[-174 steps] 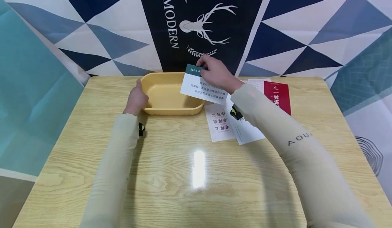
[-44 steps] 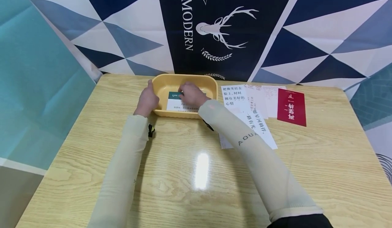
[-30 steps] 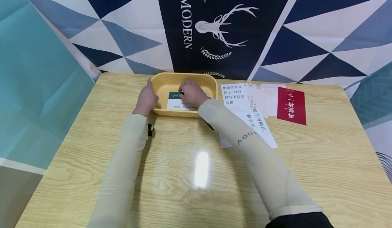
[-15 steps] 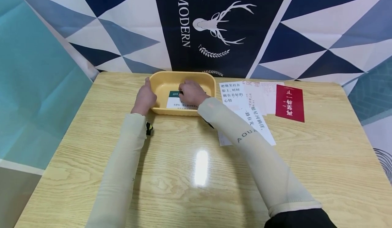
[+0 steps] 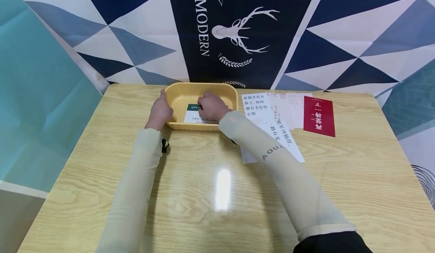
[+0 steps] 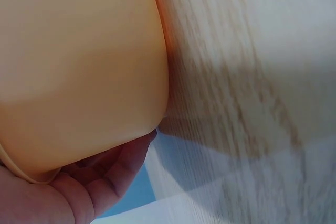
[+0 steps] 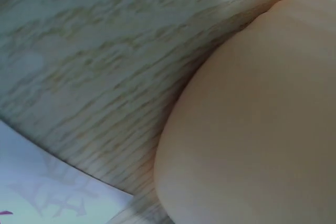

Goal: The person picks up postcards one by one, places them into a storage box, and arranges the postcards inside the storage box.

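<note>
Since 5.8 s ago the green-and-white card [image 5: 194,113] has come down from the air into the yellow tray [image 5: 183,92]. The right hand [image 5: 211,108] presses it there; the left hand [image 5: 159,111] grips the tray's left wall. Other cards [image 5: 268,121] lie right of the tray on the bench [image 5: 217,207].

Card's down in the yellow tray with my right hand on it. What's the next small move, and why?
Probably lift the right hand off the card and reach for the white slip just right of the tray. The card looks to lie flat on the tray floor, several paper slips wait on the table, and the left hand holds the tray's left end, so it seems steadied.
</note>
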A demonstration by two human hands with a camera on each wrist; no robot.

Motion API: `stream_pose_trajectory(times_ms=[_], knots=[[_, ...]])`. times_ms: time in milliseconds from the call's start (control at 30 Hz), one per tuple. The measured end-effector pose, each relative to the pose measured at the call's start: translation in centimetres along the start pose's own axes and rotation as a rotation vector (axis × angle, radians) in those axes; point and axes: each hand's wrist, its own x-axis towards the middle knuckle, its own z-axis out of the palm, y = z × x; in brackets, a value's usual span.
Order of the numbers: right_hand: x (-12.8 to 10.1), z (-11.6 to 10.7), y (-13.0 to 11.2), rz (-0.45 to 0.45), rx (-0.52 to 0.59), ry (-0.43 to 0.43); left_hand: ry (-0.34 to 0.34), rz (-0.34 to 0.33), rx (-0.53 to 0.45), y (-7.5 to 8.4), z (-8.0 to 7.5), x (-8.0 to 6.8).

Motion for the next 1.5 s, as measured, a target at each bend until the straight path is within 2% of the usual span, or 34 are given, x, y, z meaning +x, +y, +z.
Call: stream_pose_trajectory(times_ms=[133,333,633,833,1267,1500], knots=[[-0.4,0.2,0.1,-0.022,0.0,-0.008,0.004,0.016,-0.012,-0.2,0.4,0.0],[-0.8,-0.5,0.4,-0.013,-0.02,0.022,0.009,0.025,0.022,-0.3,0.6,0.3],[-1.8,-2.7,1.3,0.006,-0.03,0.052,0.028,0.039,0.025,-0.5,0.1,0.3],[-3.7,-4.7,1.9,0.023,-0.029,0.095,0.02,0.042,0.033,-0.5,0.1,0.1],[-8.8,-7.8,4.8,0.154,0.076,0.231,-0.001,0.016,0.014,-0.2,-0.1,-0.1],[-12.3,-8.6,7.3,0.297,0.149,0.263,-0.023,0.022,-0.006,-0.2,-0.2,-0.2]])
